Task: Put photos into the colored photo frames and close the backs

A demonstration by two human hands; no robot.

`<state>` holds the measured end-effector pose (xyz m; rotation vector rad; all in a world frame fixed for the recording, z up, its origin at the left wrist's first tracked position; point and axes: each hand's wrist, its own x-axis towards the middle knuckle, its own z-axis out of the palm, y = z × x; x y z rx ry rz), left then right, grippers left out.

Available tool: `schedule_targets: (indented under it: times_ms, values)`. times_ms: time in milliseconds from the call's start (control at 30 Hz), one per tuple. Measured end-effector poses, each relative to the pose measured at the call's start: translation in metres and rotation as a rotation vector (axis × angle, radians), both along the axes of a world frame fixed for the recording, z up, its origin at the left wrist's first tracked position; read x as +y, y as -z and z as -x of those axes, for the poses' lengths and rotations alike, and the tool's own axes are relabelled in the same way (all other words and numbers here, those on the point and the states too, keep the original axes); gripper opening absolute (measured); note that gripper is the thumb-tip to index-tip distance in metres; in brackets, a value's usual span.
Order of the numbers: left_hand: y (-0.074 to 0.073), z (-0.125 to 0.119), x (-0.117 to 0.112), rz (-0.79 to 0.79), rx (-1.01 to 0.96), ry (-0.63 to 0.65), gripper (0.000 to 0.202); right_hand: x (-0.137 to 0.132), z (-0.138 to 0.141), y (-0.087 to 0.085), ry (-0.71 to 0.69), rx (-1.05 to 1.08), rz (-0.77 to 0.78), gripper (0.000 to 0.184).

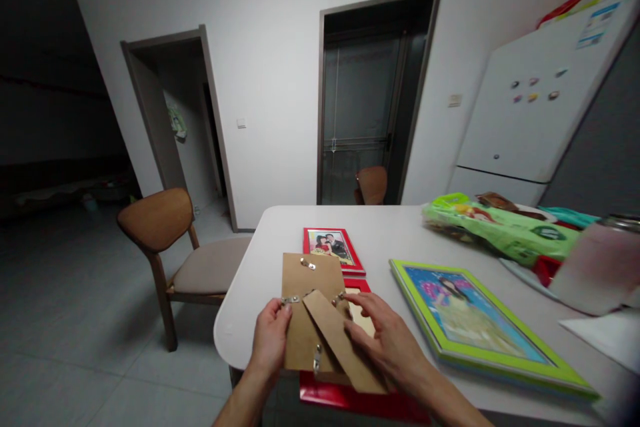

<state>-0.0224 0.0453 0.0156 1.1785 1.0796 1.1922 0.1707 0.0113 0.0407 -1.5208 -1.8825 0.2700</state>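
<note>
A brown picture-frame backing board (300, 340) with metal turn clips is tilted up above the table's near edge. Attached to its back is a slanting stand leg (345, 347). My left hand (271, 333) is closed on the board's left edge, its thumb by the left clip (291, 299). My right hand (383, 330) has its fingers apart, the index fingertip at the right clip (339, 297) and the thumb against the stand leg. Partly hidden below is a red frame (350, 400). Another red frame (357, 260) with a couple's photo lies beyond the board.
A green-framed photo (480, 320) lies on the white table (395, 230) to the right. Behind it are a green plastic package (520, 230) and a pinkish jar (595, 267). A wooden chair (155, 220) stands left, a white fridge (530, 100) at the far right.
</note>
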Motion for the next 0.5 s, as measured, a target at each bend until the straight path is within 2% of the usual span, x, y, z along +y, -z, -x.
schedule_targets:
  times_ms: [100, 233, 367, 500]
  values:
    - [0.000, 0.034, 0.007, 0.021, 0.060, -0.033, 0.033, 0.006, -0.021, 0.017, 0.148, -0.070, 0.100, 0.042]
    - [0.011, 0.075, 0.016, 0.049, 0.195, -0.076, 0.032, 0.009, -0.038, 0.038, 0.270, -0.213, 0.243, 0.048]
    - [0.024, 0.098, 0.029, 0.033, 0.359, -0.111, 0.034, 0.013, -0.038, 0.042, 0.266, -0.240, 0.281, 0.049]
    - [0.027, 0.107, 0.037, -0.015, 0.562, -0.160, 0.027, 0.019, -0.042, 0.038, 0.298, -0.130, 0.247, 0.051]
